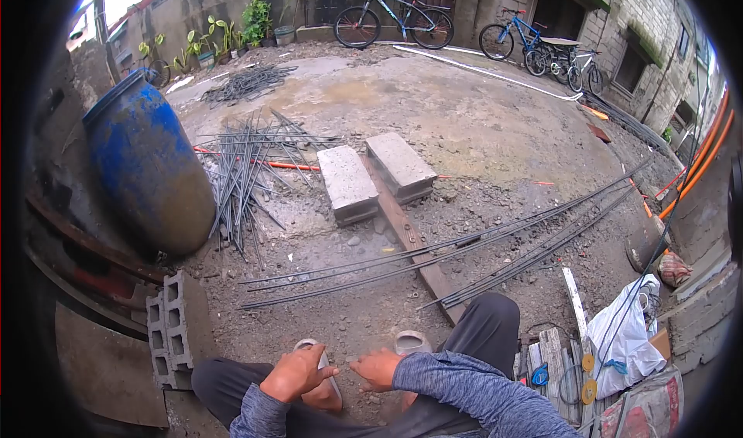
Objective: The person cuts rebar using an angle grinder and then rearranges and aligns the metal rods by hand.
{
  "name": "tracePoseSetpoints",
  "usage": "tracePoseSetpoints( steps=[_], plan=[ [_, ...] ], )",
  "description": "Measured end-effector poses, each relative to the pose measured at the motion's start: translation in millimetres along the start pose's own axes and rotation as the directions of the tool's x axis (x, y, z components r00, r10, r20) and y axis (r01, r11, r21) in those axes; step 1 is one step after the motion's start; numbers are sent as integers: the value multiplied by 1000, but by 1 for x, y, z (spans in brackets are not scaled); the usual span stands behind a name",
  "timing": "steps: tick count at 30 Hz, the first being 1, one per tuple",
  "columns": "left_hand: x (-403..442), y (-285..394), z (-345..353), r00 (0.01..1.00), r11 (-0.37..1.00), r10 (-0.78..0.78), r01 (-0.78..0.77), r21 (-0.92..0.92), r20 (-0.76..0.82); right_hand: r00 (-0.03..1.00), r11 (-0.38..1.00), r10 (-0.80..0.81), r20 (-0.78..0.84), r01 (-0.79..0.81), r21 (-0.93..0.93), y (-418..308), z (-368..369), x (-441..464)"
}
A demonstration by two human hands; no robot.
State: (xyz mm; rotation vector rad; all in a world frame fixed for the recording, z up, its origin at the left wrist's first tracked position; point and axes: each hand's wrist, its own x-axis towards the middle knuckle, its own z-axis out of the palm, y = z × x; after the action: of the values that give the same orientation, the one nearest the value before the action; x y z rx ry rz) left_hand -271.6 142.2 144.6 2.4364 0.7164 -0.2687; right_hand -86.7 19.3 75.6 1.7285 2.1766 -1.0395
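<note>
Left hand (292, 373) was held above the left thigh; its fingers were loosely extended and released. Right hand (377, 369) was just beside it, fingers likewise slack and ungripped, pointing toward the left; contact between the hands could not be confirmed. Long steel rods (534, 216) lay ahead of both hands, in two loose groups, crossing over the near part of a brown plank (396, 225). The plank ran between two concrete blocks (346, 176). Shorter rods (236, 171) were heaped left of the blocks, near a blue drum (151, 159). A pale clog (412, 341) showed beyond the right hand.
</note>
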Motion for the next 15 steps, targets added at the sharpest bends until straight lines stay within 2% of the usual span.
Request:
tracePoseSetpoints(
  steps=[15],
  plan=[
    [1,-4,3,999,1000,-24,24,-12,35,1000,1000,-17,-13,17,-24,-1,-2,-3]
  ],
)
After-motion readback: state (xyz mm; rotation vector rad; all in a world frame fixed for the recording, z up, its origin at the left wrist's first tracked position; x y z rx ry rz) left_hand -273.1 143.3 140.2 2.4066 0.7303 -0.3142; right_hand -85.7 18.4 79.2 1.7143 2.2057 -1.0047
